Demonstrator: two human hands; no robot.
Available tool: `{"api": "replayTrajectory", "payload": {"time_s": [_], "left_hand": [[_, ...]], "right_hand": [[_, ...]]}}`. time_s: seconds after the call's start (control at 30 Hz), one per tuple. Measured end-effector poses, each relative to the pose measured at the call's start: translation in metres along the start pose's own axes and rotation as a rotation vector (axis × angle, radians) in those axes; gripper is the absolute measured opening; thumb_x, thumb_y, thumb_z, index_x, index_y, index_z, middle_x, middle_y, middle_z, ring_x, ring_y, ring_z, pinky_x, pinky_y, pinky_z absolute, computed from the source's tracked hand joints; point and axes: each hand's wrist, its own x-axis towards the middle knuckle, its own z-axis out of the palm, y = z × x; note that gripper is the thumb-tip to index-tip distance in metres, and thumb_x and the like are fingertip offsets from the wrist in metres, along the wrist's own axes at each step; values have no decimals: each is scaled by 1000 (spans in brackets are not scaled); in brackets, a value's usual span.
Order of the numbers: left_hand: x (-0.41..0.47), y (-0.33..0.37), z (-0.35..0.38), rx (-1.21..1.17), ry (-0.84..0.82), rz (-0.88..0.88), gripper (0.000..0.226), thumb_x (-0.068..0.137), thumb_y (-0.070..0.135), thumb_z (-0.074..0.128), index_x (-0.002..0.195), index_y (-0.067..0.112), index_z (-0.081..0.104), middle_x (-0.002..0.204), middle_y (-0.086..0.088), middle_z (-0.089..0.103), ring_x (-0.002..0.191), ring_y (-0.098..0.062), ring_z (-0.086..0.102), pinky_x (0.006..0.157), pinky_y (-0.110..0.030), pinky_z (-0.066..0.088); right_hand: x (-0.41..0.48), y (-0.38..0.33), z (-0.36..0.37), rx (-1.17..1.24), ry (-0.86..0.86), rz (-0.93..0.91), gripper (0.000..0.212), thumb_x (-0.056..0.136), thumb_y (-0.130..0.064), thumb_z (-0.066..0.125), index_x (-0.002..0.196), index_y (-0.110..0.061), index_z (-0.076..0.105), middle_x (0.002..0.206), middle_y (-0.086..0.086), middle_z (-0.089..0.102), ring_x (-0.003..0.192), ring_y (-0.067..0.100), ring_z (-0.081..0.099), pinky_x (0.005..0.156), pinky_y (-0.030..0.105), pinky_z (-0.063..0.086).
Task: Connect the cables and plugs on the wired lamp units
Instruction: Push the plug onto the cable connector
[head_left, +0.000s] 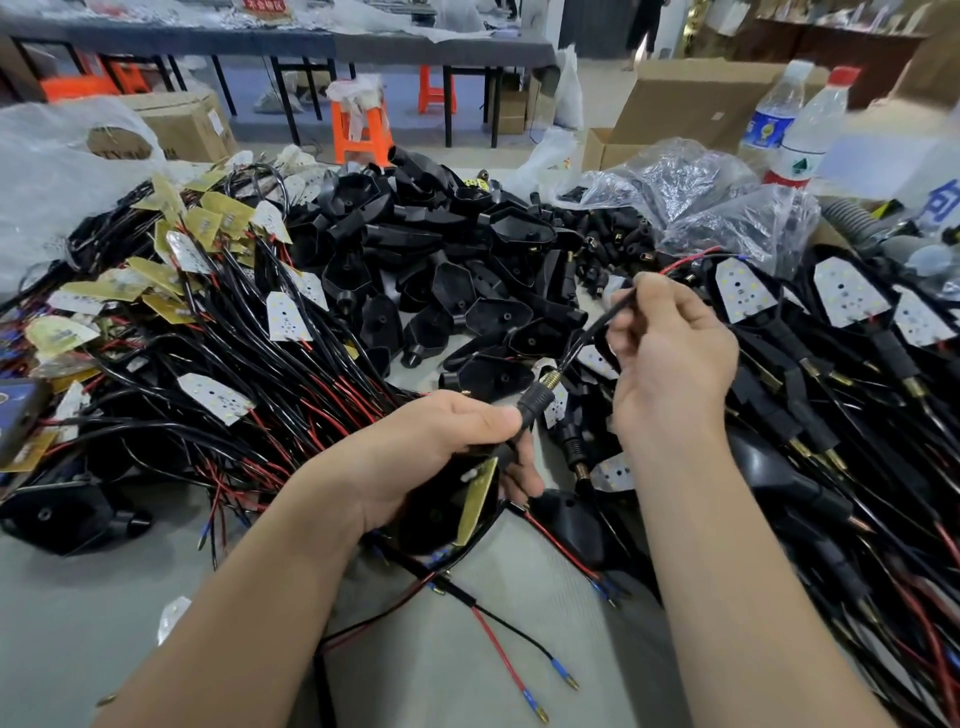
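- Black lamp housing sits low centre of frame, clenched in the left hand, fingers curled round its neck
- gold-coloured board shows edge-on in the housing, just below the left hand's fingers
- black stem sticks out of the left fist toward upper right, with a brass threaded tip at its end
- black cable leaves that brass tip and runs up-right to the right hand, centre-right of frame
- right hand pinches the cable between thumb and curled fingers; thin red and black wire ends poke out past the fingertips toward upper right
- red and black leads with blue-sleeved brass terminals trail from under the housing across the grey table, bottom centre
- pile of empty black shells mid-frame, above the hands
- heap of white and yellow LED boards on black and red wires fills the left side
- assembled units, white boards seated in black shells, lie in rows along the right edge
- clear bags holding small black parts upper right, two water bottles and a cardboard box behind them
- orange stool on the floor, top centre
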Motion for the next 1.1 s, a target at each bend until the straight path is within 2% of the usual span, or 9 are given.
{"api": "replayTrajectory", "payload": {"time_s": [0.17,0.3,0.37,0.5,0.63,0.77,0.87,0.97,1.1], "left_hand": [[0,-2,-1,-279,-14,-59,30,94,33,58,81,11,74,71,-13,66,61,-25,64,61,-29,55],[-1,1,-7,-381,-24,-55,34,95,38,60,84,12,77,67,-7,64,56,-19,63,55,-25,54],[1,0,-11,-363,37,-47,40,98,45,60,95,11,81,73,-7,67,59,-19,65,53,-25,54],[4,-3,-15,-311,120,-8,51,92,54,54,110,14,81,95,-12,72,74,-20,70,51,-27,57],[2,0,-22,-326,212,73,44,93,34,63,132,13,64,115,-15,74,90,-24,75,58,-29,61],[6,3,-18,-361,416,162,15,103,20,55,114,13,62,109,-18,76,93,-28,78,65,-32,63],[12,3,-13,-310,610,221,17,104,20,58,107,7,68,109,-18,76,88,-28,77,63,-32,62],[13,1,-12,-246,763,331,28,101,17,64,74,19,69,96,-15,76,72,-24,74,57,-31,60],[10,2,-14,-122,837,464,27,98,15,68,71,12,68,92,-9,79,70,-22,73,55,-31,60]], "right_hand": [[-11,7,-1,-340,-392,237,38,105,-37,50,90,-11,73,81,9,74,64,14,59,57,24,43],[-23,11,-3,-482,-807,286,18,90,-22,61,93,-13,77,95,12,75,61,15,61,64,27,51],[-25,13,-2,-467,-801,257,14,93,-16,62,90,-10,74,83,8,72,60,12,59,64,25,52],[-20,14,-3,-507,-582,183,18,100,-11,60,85,-13,70,77,4,73,68,15,62,69,29,48],[-15,9,-4,-426,-445,185,17,98,-11,62,83,-15,68,78,5,75,56,10,54,53,19,42],[-15,9,-4,-373,-428,156,20,98,-8,63,79,-13,68,79,8,74,55,12,55,50,20,43],[-16,11,-2,-330,-450,152,17,98,-4,62,82,-8,68,81,12,74,56,14,56,50,21,45],[-17,14,-3,-328,-516,159,20,97,1,61,82,-9,69,83,10,75,58,14,60,54,21,49],[-16,14,-5,-315,-595,203,24,91,13,60,85,-8,70,86,8,75,65,16,64,61,21,54]]}}
